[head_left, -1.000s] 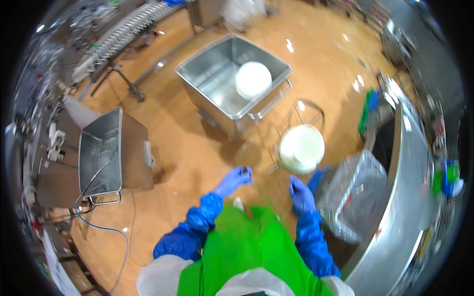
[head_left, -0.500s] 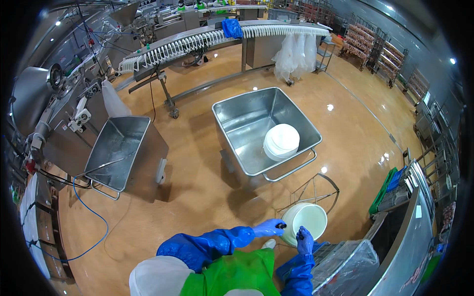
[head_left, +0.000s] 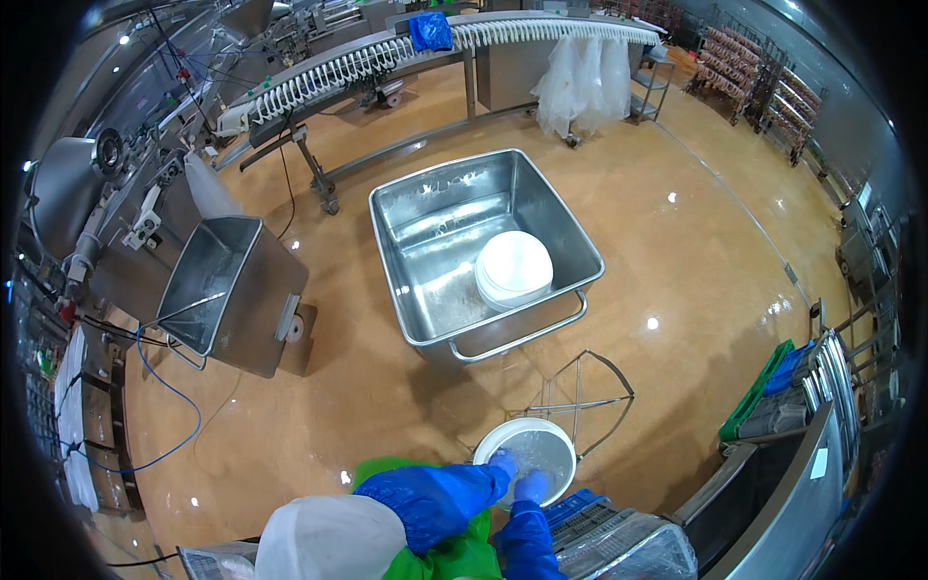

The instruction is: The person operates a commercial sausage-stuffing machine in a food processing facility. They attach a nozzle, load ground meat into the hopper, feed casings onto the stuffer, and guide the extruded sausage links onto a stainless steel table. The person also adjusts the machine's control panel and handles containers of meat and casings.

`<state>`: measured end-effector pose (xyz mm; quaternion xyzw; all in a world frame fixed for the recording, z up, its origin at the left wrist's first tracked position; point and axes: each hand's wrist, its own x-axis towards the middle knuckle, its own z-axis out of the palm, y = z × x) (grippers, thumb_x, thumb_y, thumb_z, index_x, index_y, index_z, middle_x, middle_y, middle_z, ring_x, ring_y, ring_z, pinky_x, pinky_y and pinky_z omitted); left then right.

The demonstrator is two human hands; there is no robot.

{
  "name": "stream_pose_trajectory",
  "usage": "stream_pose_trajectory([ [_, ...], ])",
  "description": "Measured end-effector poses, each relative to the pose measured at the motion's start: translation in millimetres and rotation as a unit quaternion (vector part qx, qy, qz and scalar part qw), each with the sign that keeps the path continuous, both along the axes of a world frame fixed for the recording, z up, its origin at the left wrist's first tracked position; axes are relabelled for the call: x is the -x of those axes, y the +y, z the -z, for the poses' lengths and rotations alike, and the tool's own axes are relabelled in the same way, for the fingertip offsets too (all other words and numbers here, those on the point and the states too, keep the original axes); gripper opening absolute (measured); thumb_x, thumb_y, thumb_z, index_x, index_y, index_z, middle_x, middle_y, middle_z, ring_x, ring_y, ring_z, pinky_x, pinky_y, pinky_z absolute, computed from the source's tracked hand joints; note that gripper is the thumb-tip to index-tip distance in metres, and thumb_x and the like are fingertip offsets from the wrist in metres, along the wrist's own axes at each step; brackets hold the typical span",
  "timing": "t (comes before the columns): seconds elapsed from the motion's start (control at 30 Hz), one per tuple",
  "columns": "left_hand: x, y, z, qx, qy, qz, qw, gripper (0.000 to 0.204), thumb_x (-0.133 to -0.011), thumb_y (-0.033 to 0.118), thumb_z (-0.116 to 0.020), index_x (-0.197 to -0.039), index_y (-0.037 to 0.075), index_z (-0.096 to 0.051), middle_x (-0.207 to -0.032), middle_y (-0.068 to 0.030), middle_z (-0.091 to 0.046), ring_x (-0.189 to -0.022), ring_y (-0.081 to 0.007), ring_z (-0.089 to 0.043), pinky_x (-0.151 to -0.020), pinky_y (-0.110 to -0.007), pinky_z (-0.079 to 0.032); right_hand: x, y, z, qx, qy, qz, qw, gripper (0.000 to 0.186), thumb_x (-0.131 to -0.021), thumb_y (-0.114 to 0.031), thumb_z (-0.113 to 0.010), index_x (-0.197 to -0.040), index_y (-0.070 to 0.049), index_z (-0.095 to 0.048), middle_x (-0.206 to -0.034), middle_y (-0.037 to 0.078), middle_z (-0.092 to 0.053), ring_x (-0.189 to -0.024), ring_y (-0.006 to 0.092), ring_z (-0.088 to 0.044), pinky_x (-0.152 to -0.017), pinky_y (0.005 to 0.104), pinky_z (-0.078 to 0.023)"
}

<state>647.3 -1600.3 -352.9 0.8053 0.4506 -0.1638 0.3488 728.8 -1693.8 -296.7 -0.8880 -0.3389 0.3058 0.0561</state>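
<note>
A white bucket (head_left: pixel 480 447) of greyish, rippled liquid stands near the lower middle, beside a metal frame stand (head_left: pixel 580 398). My left hand (head_left: pixel 503 461), in a blue-violet glove, reaches over the bucket's near left side and down into it. Close by, my right hand (head_left: pixel 531 485), gloved the same way, dips in at the near side. Both wear blue sleeves. The fingers of each hand are down in the liquid and blurred, so what they hold cannot be made out.
A large steel tub (head_left: pixel 425 338) with a white lidded pail (head_left: pixel 515 266) inside stands ahead. At left is a smaller steel tub (head_left: pixel 208 280); a long conveyor (head_left: pixel 387 60) crosses the back. Plastic-covered crates (head_left: pixel 619 541) lie right of my arms. A blue hose (head_left: pixel 198 411) trails on the floor.
Both hands have gone from above the bucket's rim, each with a small dark object, down into the liquid, which is now stirred. The view has shifted.
</note>
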Motion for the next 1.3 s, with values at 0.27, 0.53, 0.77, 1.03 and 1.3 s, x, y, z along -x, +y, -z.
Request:
stream_pose_trajectory([
  [0.27, -20, -1, 35, 0.009, 0.054, 0.02, 0.998, 0.025, -0.087, 0.019, -0.055, -0.102, 0.009, -0.073, -0.101, -0.016, -0.071, -0.093, -0.0347, -0.068, -0.081, -0.047, -0.054, -18, 12, -16, 0.029, -0.037, -0.12, 0.992, 0.024, -0.08, -0.023, -0.062, -0.092, -0.006, -0.072, -0.099, 0.024, -0.068, -0.091, 0.0372, -0.067, -0.084, 0.0426, -0.053],
  [0.53, 52, 65, -171, 0.095, -0.274, 0.133, 0.948, 0.035, -0.076, 0.025, -0.069, -0.106, 0.007, -0.065, -0.092, -0.0186, -0.067, -0.085, -0.0358, -0.065, -0.074, -0.045, -0.051, -32, 5, -47, -0.151, -0.02, 0.062, 0.986, 0.014, -0.076, -0.005, -0.06, -0.084, 0.0, -0.07, -0.082, 0.025, -0.067, -0.075, 0.0385, -0.067, -0.067, 0.0431, -0.053],
  [0.77, 222, 112, -182, 0.267, -0.336, -0.227, 0.875, 0.03, -0.082, 0.017, -0.07, -0.108, 0.005, -0.064, -0.089, -0.0091, -0.065, -0.08, -0.0202, -0.065, -0.071, -0.035, -0.055, 0, 71, -69, -0.233, 0.403, 0.194, 0.863, 0.011, -0.082, -0.009, -0.067, -0.085, 0.001, -0.07, -0.071, 0.01, -0.066, -0.063, 0.019, -0.063, -0.06, 0.0275, -0.05],
  [1.03, 419, 109, -123, 0.345, -0.475, -0.479, 0.652, 0.02, -0.085, 0.01, -0.063, -0.104, 0.003, -0.062, -0.087, -0.0059, -0.063, -0.077, -0.0159, -0.063, -0.074, -0.031, -0.054, 139, 196, -183, -0.43, 0.283, -0.216, 0.83, 0.038, -0.089, -0.001, -0.062, -0.127, 0.0, -0.058, -0.111, 0.009, -0.067, -0.099, 0.0159, -0.064, -0.088, 0.027, -0.051],
  [1.3, 580, 91, -147, 0.254, -0.493, -0.609, 0.567, 0.032, -0.089, 0.007, -0.063, -0.119, 0.0, -0.057, -0.1, -0.0058, -0.057, -0.087, -0.0171, -0.06, -0.08, -0.032, -0.056, 278, 311, -218, -0.141, 0.848, 0.218, 0.462, 0.035, -0.099, -0.029, -0.052, -0.105, 0.003, -0.064, -0.113, 0.02, -0.064, -0.106, 0.0312, -0.061, -0.094, 0.0404, -0.052],
])
